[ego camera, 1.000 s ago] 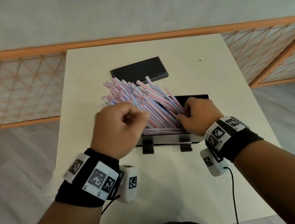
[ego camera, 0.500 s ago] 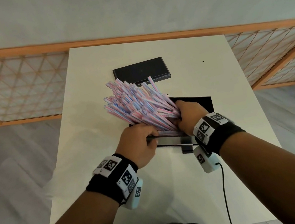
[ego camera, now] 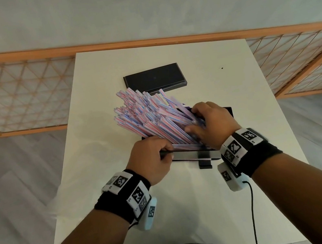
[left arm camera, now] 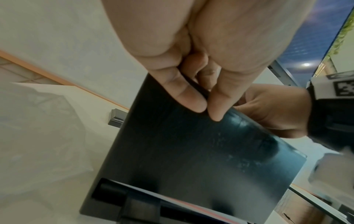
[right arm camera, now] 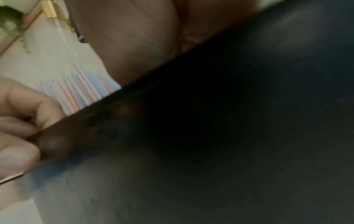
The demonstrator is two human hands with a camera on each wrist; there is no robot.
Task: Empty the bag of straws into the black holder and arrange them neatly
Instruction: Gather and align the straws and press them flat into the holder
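Note:
A thick bundle of pink-and-blue striped straws (ego camera: 148, 115) stands in the black holder (ego camera: 189, 156) at mid-table, fanning out toward the far left. My left hand (ego camera: 153, 157) pinches the holder's near left rim; the left wrist view shows my left hand's fingers (left arm camera: 193, 101) clamped over the holder's dark wall (left arm camera: 191, 159). My right hand (ego camera: 210, 124) curls round the straws' lower ends at the holder's right side. In the right wrist view the holder's wall (right arm camera: 229, 136) fills most of the picture, with straw tips (right arm camera: 80, 91) above it.
A flat black lid (ego camera: 154, 78) lies beyond the holder. Crumpled clear plastic (left arm camera: 38, 128) lies on the white table (ego camera: 191, 202) left of the holder. A wooden lattice rail (ego camera: 12, 98) runs behind the table. A black cable (ego camera: 252, 213) hangs from my right wrist.
My left hand has come down from above the straws and taken hold of the holder's near rim. My right hand has slid further over the straws, and the bundle has drawn tighter.

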